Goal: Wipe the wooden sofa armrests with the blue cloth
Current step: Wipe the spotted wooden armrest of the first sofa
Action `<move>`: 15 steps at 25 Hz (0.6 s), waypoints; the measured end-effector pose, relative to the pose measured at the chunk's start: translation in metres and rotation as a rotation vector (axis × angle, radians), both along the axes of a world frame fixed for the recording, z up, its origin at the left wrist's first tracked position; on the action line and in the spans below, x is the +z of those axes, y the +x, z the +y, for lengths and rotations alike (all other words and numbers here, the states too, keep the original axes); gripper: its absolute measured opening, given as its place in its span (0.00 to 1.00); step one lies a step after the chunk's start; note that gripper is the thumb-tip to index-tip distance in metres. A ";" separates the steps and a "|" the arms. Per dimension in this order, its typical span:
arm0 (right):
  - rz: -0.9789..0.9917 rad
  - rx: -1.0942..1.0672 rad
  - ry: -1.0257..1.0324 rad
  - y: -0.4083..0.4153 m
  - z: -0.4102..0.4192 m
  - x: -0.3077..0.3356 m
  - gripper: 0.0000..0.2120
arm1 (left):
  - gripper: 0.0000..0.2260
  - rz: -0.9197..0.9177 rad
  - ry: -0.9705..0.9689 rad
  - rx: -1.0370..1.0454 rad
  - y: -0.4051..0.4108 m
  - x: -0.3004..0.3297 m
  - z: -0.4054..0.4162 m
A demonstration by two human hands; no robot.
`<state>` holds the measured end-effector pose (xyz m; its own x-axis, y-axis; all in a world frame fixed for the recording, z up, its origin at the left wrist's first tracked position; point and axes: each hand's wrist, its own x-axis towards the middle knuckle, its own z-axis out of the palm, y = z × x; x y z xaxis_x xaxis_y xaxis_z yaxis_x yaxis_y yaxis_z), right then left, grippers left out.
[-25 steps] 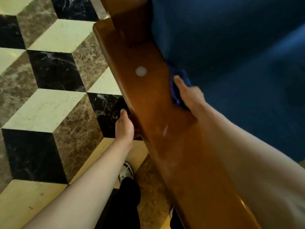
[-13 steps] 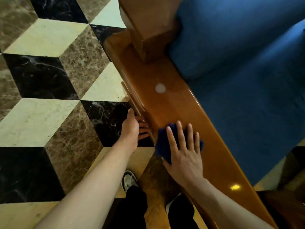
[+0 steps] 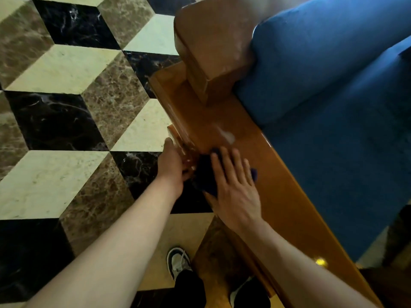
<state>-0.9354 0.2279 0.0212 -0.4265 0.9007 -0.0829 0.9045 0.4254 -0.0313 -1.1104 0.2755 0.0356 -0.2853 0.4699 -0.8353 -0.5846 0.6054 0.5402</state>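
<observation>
Pressing down through a flat palm, the right hand (image 3: 233,187) lay spread, fingers wide, over the dark blue cloth (image 3: 205,174), pinning it to the flat, glossy brown wooden sofa armrest (image 3: 278,196) near its outer edge. The left hand (image 3: 174,165) sat just beside it at that outer edge, its fingers seeming to curl under the wood; how tightly they gripped could not be told. A pale whitish smear (image 3: 228,135) showed on the wood just ahead of the cloth, toward the thick wooden upright post (image 3: 213,56).

In the head view, the job looked only partly done. To do this stroke well, the palm should probably keep even pressure, carry the cloth forward over the smear, and overlap passes along the length. The bunched cloth covered little wood, so opening it flatter would likely help. The blue upholstered seat cushion (image 3: 344,141) ran along the inner side, so the inner edge would want care.
</observation>
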 end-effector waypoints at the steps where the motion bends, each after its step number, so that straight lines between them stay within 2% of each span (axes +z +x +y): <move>1: -0.016 -0.142 -0.017 0.019 -0.013 0.005 0.45 | 0.24 -0.026 -0.002 -0.023 0.004 0.000 -0.003; 4: 0.005 -0.465 -0.122 0.013 0.005 0.011 0.51 | 0.27 -0.061 -0.010 -0.056 0.011 0.001 -0.006; 9: 0.202 -0.741 -0.012 -0.069 0.100 0.015 0.33 | 0.28 -0.002 -0.005 -0.107 -0.002 -0.011 -0.009; 10: 0.189 -0.699 -0.003 -0.073 0.105 0.015 0.31 | 0.28 0.009 -0.004 -0.116 -0.005 -0.012 -0.009; 13: 0.165 -0.300 0.024 -0.039 0.076 0.021 0.28 | 0.27 0.007 -0.001 -0.144 -0.010 -0.010 -0.001; 14: 0.184 -0.252 0.032 -0.017 0.063 0.023 0.27 | 0.27 -0.008 -0.006 -0.148 -0.010 -0.008 0.003; 15: 0.206 -0.300 0.036 -0.003 0.059 0.022 0.26 | 0.27 -0.017 -0.010 -0.145 -0.009 -0.005 0.008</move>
